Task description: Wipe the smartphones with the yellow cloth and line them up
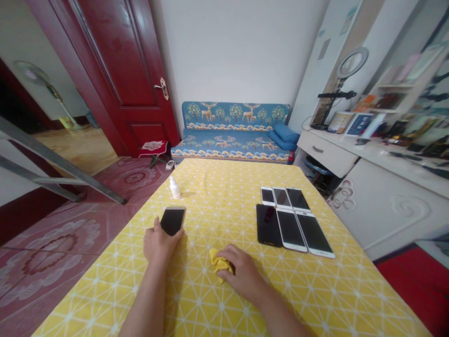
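**Smartphone (pixel 172 221) gripped, yellow cloth (pixel 220 264) bunched**

The left hand (pixel 163 244) is curled closed around the smartphone's lower end, leaving its dark screen and pale rim showing. The right hand (pixel 242 274) is half closed, its fingers pressing into the crumpled cloth on the worktop (pixel 224 313). Just beyond the right hand, six phones (pixel 291 229) lie flat in two close rows, one in a black case. Beyond the left hand stands a small white plastic bottle (pixel 174 188) with a pointed tip (any print on it is too small to read). A yellow tablecloth (pixel 210 206) with a white triangular lattice covers the worktop.
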A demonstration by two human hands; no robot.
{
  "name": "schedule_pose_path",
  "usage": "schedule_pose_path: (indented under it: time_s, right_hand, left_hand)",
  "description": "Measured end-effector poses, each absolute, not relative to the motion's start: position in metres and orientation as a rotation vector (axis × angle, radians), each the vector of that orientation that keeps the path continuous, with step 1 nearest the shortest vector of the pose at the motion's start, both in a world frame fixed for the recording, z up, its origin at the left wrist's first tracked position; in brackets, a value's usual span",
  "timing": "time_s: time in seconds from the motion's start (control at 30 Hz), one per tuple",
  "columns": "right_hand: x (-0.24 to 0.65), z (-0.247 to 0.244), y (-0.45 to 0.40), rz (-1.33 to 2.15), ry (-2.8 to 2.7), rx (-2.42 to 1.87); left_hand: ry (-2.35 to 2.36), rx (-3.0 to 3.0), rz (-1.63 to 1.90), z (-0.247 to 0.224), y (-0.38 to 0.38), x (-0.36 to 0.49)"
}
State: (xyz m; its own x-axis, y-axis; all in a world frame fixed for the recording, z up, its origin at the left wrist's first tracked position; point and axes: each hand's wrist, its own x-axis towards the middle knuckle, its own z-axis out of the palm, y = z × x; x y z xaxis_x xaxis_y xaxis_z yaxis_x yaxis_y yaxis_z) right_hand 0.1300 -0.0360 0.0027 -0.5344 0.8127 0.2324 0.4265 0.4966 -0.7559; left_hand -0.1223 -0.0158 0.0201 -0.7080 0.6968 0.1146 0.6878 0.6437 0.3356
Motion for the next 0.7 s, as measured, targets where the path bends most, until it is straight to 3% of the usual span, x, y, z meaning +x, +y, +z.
schedule_pose_path:
  time_s: [0.2, 0.33, 0.7]
  right_hand:
    - [0.126, -0.015, -0.019, 0.916, -1.782, -1.094]
    - [0.128, -0.021, -0.01, 1.022, -1.487, -1.146]
    - [0.154, -0.018, 0.001, 0.915, -1.006, -1.235]
  left_hand:
    - [2.336, 1.289, 0.779, 0.011, -0.009, -0.099]
    - [1.589, 1.053, 1.141, 0.002, -0.004, -0.065]
    - [0.618, 0.316, 1.235, 0.004, -0.001, -0.002]
